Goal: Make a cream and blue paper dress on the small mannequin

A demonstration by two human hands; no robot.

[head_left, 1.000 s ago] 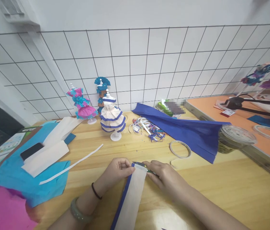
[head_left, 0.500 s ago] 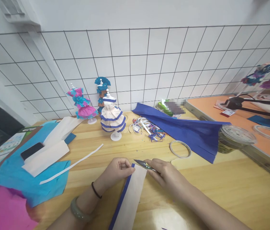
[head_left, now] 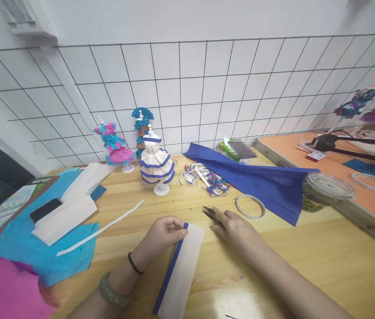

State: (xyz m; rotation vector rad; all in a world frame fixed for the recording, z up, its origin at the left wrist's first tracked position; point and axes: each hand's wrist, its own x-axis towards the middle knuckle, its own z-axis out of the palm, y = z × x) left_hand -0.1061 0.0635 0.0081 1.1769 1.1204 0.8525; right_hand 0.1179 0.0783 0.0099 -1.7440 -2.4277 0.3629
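Note:
A long strip of white crepe paper [head_left: 185,266] with a blue band along its left edge slants across the table in front of me. My left hand [head_left: 169,231] pinches its far corner between thumb and fingers. To the right of the strip, apart from it, my right hand [head_left: 232,228] is closed around a pair of scissors [head_left: 211,214]; the blades point left and look slightly parted, the handles hidden by my fingers. Beyond my hands stands a small dress form [head_left: 156,161] in a white paper dress with blue trim.
Blue paper [head_left: 257,181], a roll of tape [head_left: 250,206] and paper scraps [head_left: 207,177] lie beyond my right hand, with a lidded tub [head_left: 327,192] farther right. At left are turquoise paper [head_left: 48,252], a phone [head_left: 45,210] and a white strip [head_left: 101,230]. Another dressed form [head_left: 116,144] stands behind.
The scissors in my right hand have moved away from the strip's far end, slightly up and to the right, and their blades have parted. My left hand still pinches the corner, and the strip sits slightly higher.

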